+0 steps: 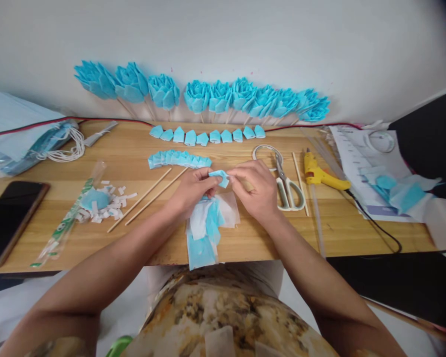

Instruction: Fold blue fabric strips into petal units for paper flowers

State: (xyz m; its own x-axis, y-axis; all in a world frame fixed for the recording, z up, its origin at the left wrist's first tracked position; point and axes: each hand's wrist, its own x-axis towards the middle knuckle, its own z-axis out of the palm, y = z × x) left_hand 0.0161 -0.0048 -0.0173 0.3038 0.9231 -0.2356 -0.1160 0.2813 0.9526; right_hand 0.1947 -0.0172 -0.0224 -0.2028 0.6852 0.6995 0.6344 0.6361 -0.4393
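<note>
My left hand (191,191) and my right hand (254,188) meet over the middle of the wooden table (357,228). Both pinch a small folded blue fabric piece (220,177) between their fingertips. Under the hands lies a pile of blue and white cut fabric squares (208,228), reaching over the table's front edge. Just beyond the hands sits a row of overlapped folded blue petals (178,158), and farther back a second row of separate petals (208,136). Two wooden skewers (148,196) lie to the left of my left hand.
Several finished blue fabric flowers (208,94) on sticks lean against the wall. Scissors (288,186), a skewer and a yellow glue gun (321,173) with its cord lie to the right. A black phone (9,218), a plastic sleeve, white scraps (109,203) and face masks (29,144) lie to the left.
</note>
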